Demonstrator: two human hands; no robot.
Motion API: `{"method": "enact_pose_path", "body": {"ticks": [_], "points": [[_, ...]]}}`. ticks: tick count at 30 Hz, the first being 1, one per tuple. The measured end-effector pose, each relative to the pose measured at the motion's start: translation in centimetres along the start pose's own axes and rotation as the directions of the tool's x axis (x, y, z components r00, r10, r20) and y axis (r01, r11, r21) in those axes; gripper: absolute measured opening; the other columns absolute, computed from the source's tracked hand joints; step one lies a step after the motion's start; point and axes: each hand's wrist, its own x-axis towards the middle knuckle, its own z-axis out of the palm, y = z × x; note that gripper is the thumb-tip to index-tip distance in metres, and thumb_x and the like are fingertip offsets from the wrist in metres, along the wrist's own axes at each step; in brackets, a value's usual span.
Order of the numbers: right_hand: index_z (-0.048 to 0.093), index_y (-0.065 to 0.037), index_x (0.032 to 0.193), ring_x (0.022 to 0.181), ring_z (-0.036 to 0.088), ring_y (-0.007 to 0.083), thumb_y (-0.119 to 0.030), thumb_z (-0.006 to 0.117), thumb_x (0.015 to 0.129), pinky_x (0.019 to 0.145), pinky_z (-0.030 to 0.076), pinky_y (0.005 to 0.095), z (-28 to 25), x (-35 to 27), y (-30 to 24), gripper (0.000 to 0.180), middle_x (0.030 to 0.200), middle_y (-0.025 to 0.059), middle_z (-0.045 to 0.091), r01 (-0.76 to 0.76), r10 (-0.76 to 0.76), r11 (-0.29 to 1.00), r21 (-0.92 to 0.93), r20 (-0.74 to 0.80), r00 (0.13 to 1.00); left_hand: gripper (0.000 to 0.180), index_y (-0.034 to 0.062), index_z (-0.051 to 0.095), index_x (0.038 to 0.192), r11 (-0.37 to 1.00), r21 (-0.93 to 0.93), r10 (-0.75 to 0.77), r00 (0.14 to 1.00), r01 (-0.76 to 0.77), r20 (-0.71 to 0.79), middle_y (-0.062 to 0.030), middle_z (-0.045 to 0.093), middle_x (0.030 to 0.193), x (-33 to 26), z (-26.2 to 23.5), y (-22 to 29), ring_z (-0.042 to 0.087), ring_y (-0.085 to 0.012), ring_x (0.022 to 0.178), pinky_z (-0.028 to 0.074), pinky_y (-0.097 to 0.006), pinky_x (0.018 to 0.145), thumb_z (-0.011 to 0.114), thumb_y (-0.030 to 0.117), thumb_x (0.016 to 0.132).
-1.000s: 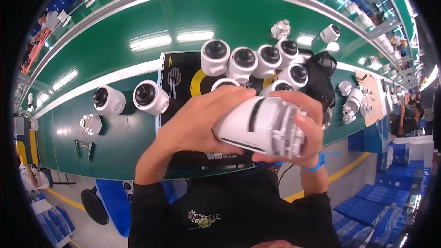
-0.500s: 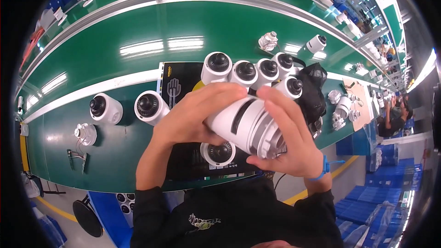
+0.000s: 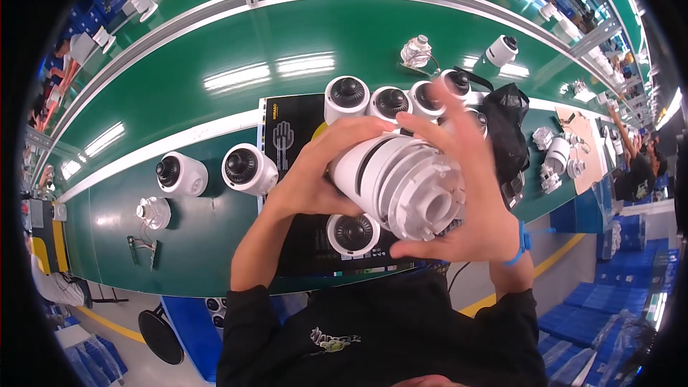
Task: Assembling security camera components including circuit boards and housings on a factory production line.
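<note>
A white cylindrical camera housing (image 3: pixel 373 175) is held above the near side of the bench, its ribbed end (image 3: pixel 433 204) tilted toward the lower right. My left hand (image 3: pixel 315 165) wraps the body from the left, thumb below and fingers over the top. Around the ribbed end, my right hand (image 3: pixel 476 193) has its fingers spread and lifted, partly blurred, with the thumb beneath; whether it touches is hard to see. Below the housing stands a white camera with a black dome (image 3: pixel 353 233). Similar cameras (image 3: pixel 347 97) stand in a group behind my hands.
On the left are two more cameras (image 3: pixel 249 167), a white plastic part (image 3: pixel 153 211) and small green circuit boards (image 3: pixel 145 251). A black mat (image 3: pixel 294 254) lies under the work. Right of it is a black bag (image 3: pixel 507 129). Another white part (image 3: pixel 416 51) sits farther back. Blue boxes (image 3: pixel 616 272) fill the right floor.
The ribbed end has turned more toward me. My right hand's fingers have lifted off the housing and spread, while my left hand keeps its hold. The whole view has shifted slightly.
</note>
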Motion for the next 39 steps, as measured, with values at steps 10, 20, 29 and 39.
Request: {"method": "enact_pose_path", "body": {"ticks": [10, 20, 29, 39], "points": [[0.04, 0.0, 0.132, 0.119, 0.048, 0.0365, -0.016, 0.081, 0.063, 0.097, 0.041, 0.0411, 4.5, -3.2, 3.9, 0.082, 0.135, 0.0209, 0.044, 0.079, -0.028, 0.927, 0.367, -0.143, 0.989, 0.096, 0.0063, 0.032, 0.138, 0.982, 0.183, 0.027, 0.993, -0.048, 0.118, -0.0248, 0.017, 0.145, -1.0, 1.0, 0.2, 0.019, -0.042, 0.136, 0.018, -0.049, 0.111, 0.082, 0.02, 0.057], [0.052, 0.003, 0.116, 0.104, 0.059, 0.0341, -0.023, 0.078, 0.064, 0.086, 0.043, 0.0419, 4.9, -2.7, 2.0, 0.064, 0.12, 0.02, 0.057, 0.059, -0.023, 0.995, 0.077, -0.405, 0.914, 0.086, 0.0038, 0.044, 0.13, 0.844, 0.5, 0.274, 0.958, -0.195, -0.089, -0.0238, 0.047, 0.123, -0.4, 2.9, 6.6, 0.046, -0.0411, 0.112, 0.039, -0.051, 0.093, 0.073, 0.055, 0.067], [0.053, 0.004, 0.115, 0.106, 0.058, 0.0319, -0.022, 0.075, 0.062, 0.085, 0.041, 0.0423, 4.9, -3.2, 2.7, 0.063, 0.122, 0.0182, 0.057, -0.035, 0.016, 0.999, -0.042, -0.376, 0.927, 0.075, 0.0008, 0.054, 0.118, 0.765, 0.644, 0.116, 0.981, 0.01, -0.153, -0.0174, 0.056, 0.112, 0.5, 3.6, 7.8, 0.05, -0.0308, 0.098, 0.044, -0.04, 0.08, 0.085, 0.036, 0.06], [0.051, 0.002, 0.118, 0.109, 0.056, 0.0289, -0.023, 0.081, 0.051, 0.081, 0.039, 0.0418, 5.3, -3.2, 2.4, 0.078, 0.127, 0.0158, 0.053, -0.153, 0.134, 0.984, -0.088, -0.194, 0.972, 0.071, 0.0016, 0.058, 0.116, 0.703, 0.677, -0.213, 0.973, 0.216, -0.09, -0.0155, 0.055, 0.114, 0.8, 2.0, 9.2, 0.052, -0.0291, 0.097, 0.045, -0.037, 0.079, 0.085, 0.018, 0.052]]}}
